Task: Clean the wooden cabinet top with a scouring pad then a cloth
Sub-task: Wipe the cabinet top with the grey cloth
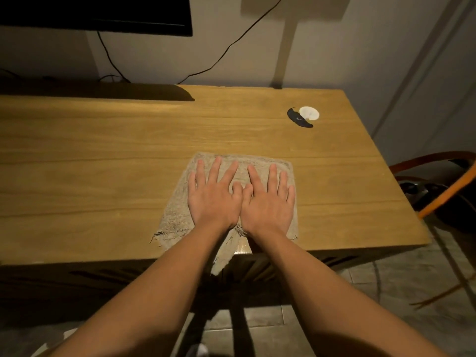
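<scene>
- Cabinet top (desk) (103, 150): left end runs out of the picture; rear left strip sits in deep shadow, grain not readable there.
- Dark screen (95, 14) on the wall at upper left, cut off by the top and left edges. Two thin cables (108, 57) drop from it toward the rear edge of the desk.
- Cloth (177, 215): beige, coarse, frayed along its near edge. It lies flat near the front edge of the desk, right of centre; one ragged corner hangs over the front edge. Its middle is hidden under both hands.
- Left hand (215, 199): palm down on the cloth, fingers straight and spread, grip open, pressing flat.
- Right hand (268, 204): same posture just beside it, grip open; the two thumbs touch.
- Far right on the desk: small white round object (309, 113) touching a dark curved item (298, 118); neither identifiable.
- Chair (438, 161), dark red-brown, beyond the right end of the desk, partly cut off.
- Orange bar (448, 189) slants across the right edge; blurred.
</scene>
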Tool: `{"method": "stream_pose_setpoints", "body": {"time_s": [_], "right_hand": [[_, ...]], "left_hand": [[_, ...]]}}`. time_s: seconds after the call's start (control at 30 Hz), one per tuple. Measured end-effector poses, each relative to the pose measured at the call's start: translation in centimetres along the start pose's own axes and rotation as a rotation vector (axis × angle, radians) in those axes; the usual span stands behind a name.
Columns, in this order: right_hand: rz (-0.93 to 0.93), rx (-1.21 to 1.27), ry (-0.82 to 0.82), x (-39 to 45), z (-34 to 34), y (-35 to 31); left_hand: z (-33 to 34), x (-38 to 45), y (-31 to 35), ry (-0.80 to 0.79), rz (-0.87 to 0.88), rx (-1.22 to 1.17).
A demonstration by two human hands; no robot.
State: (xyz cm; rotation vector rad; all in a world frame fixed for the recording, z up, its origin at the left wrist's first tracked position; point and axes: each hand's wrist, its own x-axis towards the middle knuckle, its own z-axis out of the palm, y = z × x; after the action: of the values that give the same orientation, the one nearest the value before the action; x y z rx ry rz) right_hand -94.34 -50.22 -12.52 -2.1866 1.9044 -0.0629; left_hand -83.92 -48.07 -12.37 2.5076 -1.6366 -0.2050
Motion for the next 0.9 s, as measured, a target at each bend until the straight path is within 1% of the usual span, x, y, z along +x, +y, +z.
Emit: {"method": "stream_pose_setpoints", "body": {"time_s": [0.2,0.63,0.77,0.9], "right_hand": [[0.013,0.021,0.028,7.8,-0.5,-0.9],[-0.011,-0.014,0.04,28.5,-2.4,-3.6],[-0.019,-0.021,0.046,31.6,-2.7,-4.0],[-0.024,-0.02,0.066,32.0,-2.9,-4.0]], "left_hand": [[0.1,7.5,1.5,0.009,-0.043,-0.03],[0.3,28.0,4.9,0.047,-0.085,-0.039],[0.1,31.1,5.5,0.055,-0.093,-0.049],[0.1,31.5,5.8,0.068,-0.092,-0.033]]}}
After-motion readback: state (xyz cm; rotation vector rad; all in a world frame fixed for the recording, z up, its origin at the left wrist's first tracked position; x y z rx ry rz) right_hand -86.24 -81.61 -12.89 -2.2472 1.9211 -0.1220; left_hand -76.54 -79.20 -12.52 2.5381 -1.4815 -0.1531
